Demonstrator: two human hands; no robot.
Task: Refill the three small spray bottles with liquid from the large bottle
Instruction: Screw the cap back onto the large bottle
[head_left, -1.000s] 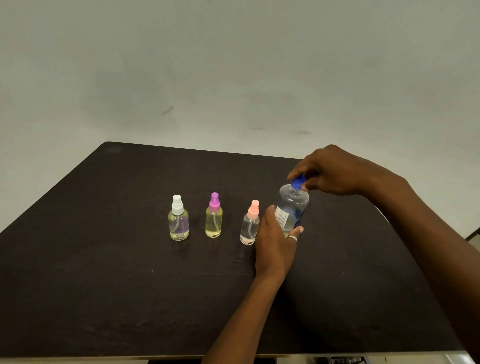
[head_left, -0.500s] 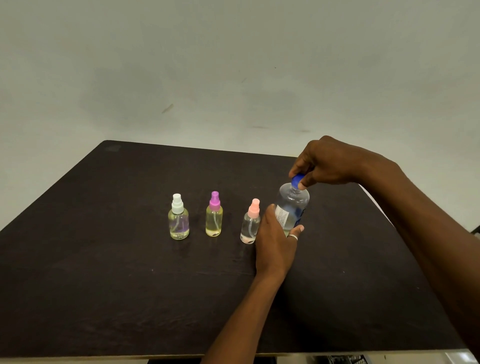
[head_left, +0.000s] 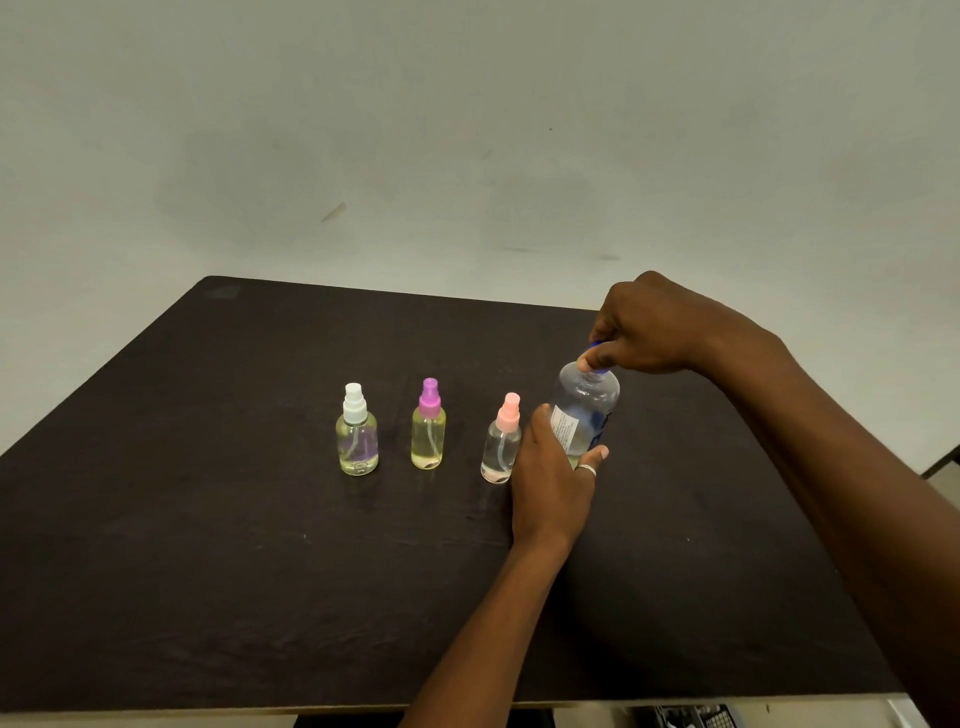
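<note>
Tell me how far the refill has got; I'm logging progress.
Nothing is poured yet. In hand: the left hand steadies the large bottle while the right hand grips its blue cap. Left: the white-topped, purple-topped and pink-topped spray bottles all have their tops on.

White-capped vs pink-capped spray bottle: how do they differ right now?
The white-capped spray bottle stands at the left end of the row, apart from both hands; the pink-capped spray bottle stands at the right end, right beside the left hand. The white-capped one looks wider, the pink-capped one slimmer. The white-capped one's liquid looks yellowish, the pink-capped one's nearly clear. Both stand upright on the table, caps on.
</note>
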